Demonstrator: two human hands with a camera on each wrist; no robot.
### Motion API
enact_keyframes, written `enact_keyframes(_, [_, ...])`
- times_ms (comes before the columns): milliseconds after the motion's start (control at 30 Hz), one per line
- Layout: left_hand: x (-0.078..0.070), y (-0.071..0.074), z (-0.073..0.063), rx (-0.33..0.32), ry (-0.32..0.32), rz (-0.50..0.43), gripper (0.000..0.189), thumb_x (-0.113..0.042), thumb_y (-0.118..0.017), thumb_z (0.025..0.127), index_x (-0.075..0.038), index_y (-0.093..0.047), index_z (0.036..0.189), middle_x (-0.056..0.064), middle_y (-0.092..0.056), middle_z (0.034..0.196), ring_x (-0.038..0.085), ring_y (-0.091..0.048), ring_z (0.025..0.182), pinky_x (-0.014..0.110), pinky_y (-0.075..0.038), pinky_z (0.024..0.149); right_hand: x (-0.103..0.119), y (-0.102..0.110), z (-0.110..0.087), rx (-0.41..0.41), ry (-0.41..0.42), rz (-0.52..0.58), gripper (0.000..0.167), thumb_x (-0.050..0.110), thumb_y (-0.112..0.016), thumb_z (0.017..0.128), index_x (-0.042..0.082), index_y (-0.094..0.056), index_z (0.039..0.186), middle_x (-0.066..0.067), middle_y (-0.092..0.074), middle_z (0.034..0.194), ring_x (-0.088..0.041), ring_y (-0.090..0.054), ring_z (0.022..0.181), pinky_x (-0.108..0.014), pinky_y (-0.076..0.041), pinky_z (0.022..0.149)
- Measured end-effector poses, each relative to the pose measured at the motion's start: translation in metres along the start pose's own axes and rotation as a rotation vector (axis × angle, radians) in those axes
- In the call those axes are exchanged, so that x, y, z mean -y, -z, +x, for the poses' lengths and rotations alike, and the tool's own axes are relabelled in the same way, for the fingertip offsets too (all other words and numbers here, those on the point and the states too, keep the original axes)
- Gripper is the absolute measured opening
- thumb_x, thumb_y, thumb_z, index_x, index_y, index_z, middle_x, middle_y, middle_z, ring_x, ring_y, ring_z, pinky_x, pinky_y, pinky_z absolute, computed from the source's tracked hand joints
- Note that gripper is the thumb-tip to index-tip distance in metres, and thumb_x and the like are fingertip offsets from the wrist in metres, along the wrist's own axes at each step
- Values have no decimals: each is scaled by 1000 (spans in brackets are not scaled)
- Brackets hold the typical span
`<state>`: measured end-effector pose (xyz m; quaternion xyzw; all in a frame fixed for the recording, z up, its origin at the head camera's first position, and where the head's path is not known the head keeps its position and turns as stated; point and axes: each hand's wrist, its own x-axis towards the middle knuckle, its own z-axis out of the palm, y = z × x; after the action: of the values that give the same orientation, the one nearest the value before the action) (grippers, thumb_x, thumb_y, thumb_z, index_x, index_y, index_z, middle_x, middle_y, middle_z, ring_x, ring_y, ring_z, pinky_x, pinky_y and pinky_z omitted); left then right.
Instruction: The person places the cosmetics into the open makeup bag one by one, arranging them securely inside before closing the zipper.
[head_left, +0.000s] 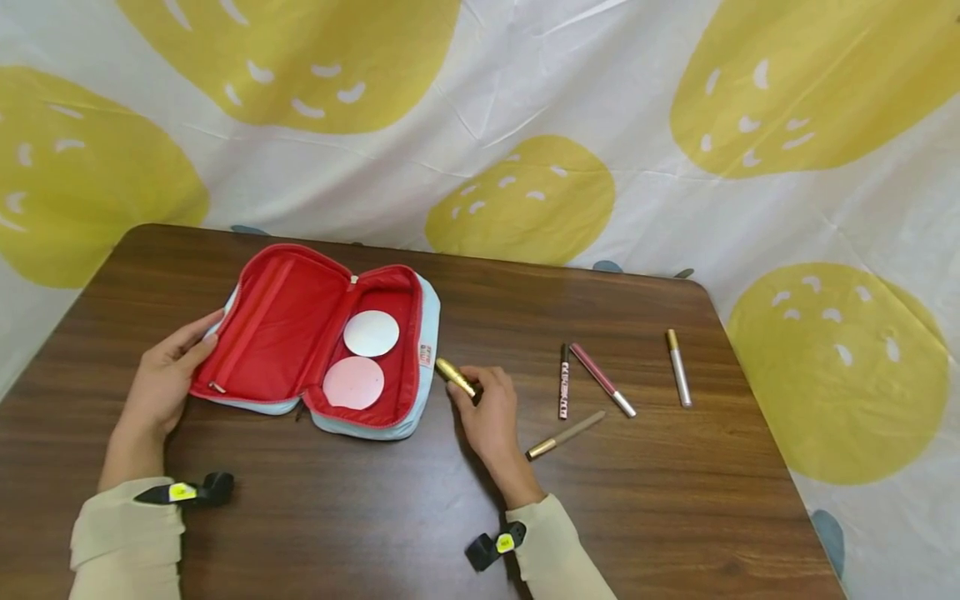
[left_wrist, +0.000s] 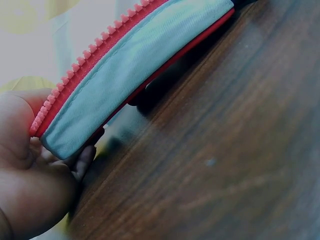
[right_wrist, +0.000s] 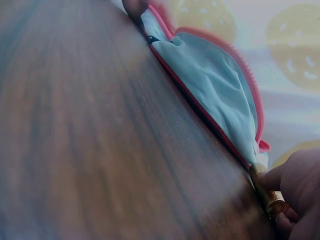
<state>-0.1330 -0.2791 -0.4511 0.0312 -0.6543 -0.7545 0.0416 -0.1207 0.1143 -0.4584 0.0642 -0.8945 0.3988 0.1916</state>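
Note:
A light-blue zip pouch (head_left: pixel 431 333) with a red lining lies unzipped on the table. Its left flap is folded out, and my left hand (head_left: pixel 167 367) grips that flap's outer edge, thumb on the inside; the left wrist view shows the flap's edge raised above the wood. Two round discs, one white (head_left: pixel 371 333) and one pink (head_left: pixel 354 383), lie in the right half. Just right of the pouch, my right hand (head_left: pixel 489 414) pinches a short gold tube (head_left: pixel 455 377) between thumb and fingers. In the right wrist view the tube (right_wrist: pixel 267 192) lies close by the pouch's corner.
Right of my right hand lie a black patterned pen-like stick (head_left: pixel 564 383), a pink tube with a silver end (head_left: pixel 602 379) and a brown-and-gold stick (head_left: pixel 566 435). Farther right is a silver tube with a gold cap (head_left: pixel 678 368). A patterned curtain (head_left: pixel 645 217) hangs behind the table (head_left: pixel 337 508).

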Motion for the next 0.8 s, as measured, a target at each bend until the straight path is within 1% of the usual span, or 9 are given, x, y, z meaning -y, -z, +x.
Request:
enact_keyframes(233, [-1, 1, 0, -1, 15, 13, 43, -16, -58, 96, -11, -52, 139, -12, -56, 118, 3, -47, 104, 9, -43, 78, 0, -1, 0, -15, 13, -9, 19, 12, -77, 81, 1, -72, 96, -8, -63, 87, -23, -56, 80, -36, -43, 70])
enact_keyframes(367, [-1, 1, 1, -1, 17, 16, 44, -15, -57, 96, -10, -51, 139, -12, -56, 119, 3, -47, 105, 9, -43, 79, 0, -1, 0, -12, 18, -19, 18, 11, -76, 83, 1, -72, 97, -8, -63, 87, -24, -55, 82, -36, -43, 71])
enact_keyframes(633, [-2, -2, 0, 8, -7, 6, 43, -15, -58, 96, -10, -52, 138, -12, -57, 118, 3, -49, 103, 9, -44, 77, 2, -1, 0, -13, 47, -53, 16, 9, -74, 83, 0, -71, 96, -9, -61, 86, -25, -54, 82, -36, -43, 71])
enact_keyframes(800, [-2, -2, -1, 6, -9, 8, 43, -15, -58, 96, -10, -52, 138, -12, -57, 119, 3, -48, 105, 9, -43, 78, 2, -1, 0, -5, 56, -60, 16, 8, -74, 84, -1, -71, 96, -10, -61, 86, -25, -54, 82, -36, -43, 72])
